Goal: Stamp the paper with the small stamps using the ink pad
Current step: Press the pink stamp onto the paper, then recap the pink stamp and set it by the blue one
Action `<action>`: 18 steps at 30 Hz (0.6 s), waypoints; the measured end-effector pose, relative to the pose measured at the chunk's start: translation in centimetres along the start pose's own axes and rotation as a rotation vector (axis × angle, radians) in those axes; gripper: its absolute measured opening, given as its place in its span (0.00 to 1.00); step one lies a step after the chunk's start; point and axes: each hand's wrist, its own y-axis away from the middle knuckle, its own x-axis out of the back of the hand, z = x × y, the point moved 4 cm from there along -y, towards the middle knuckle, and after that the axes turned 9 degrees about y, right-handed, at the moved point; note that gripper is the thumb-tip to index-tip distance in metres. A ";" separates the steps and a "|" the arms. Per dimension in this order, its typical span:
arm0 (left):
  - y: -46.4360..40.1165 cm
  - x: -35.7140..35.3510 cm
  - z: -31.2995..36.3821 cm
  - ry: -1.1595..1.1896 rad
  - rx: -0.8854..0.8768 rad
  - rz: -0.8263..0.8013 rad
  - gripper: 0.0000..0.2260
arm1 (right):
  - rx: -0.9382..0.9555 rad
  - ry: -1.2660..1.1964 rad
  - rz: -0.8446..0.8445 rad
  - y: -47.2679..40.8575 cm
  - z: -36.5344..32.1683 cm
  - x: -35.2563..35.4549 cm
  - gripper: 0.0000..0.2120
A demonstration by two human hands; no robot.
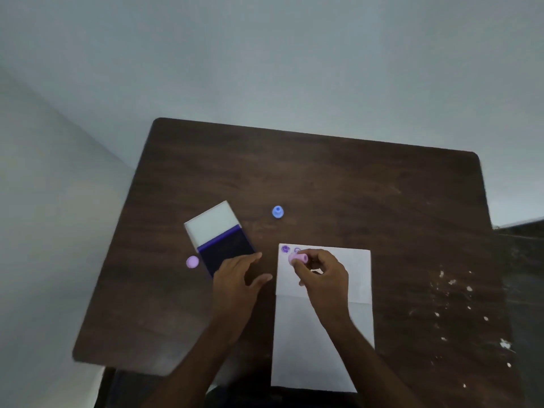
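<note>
A white sheet of paper (347, 319) lies on the dark wooden table (323, 178), with two purple stamp marks (290, 249) at its top left corner. My right hand (322, 272) pinches a small pink stamp (298, 258) just over that corner, tilted on its side. The open ink pad (225, 245), with a dark purple pad and a white lid, sits to the left of the paper. My left hand (238, 275) rests with straight fingers over the pad's near right corner. A blue stamp (277, 212) stands beyond the paper. A light purple stamp (192, 262) lies left of the pad.
White flecks (468, 307) dot the table's right side. The table's front left edge (97, 357) runs close to my left forearm. Pale walls surround the table on the far and left sides.
</note>
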 end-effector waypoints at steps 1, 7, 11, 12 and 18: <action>0.2 1.1 -0.4 0.037 -0.013 0.041 0.22 | -0.001 -0.020 -0.006 0.3 -0.3 -0.7 0.08; 0.3 6.4 -3.4 0.130 -0.035 0.226 0.20 | 0.018 -0.101 -0.152 2.5 -3.2 -4.8 0.08; -0.7 8.3 -5.9 0.125 -0.051 0.282 0.20 | 0.027 -0.136 -0.198 3.4 -4.9 -7.1 0.11; -1.1 8.7 -6.5 0.129 -0.053 0.290 0.19 | 0.029 -0.117 -0.210 3.5 -5.2 -7.7 0.11; -2.8 9.3 -9.0 0.151 0.015 0.273 0.18 | 0.014 0.005 -0.259 3.5 -6.0 -10.3 0.11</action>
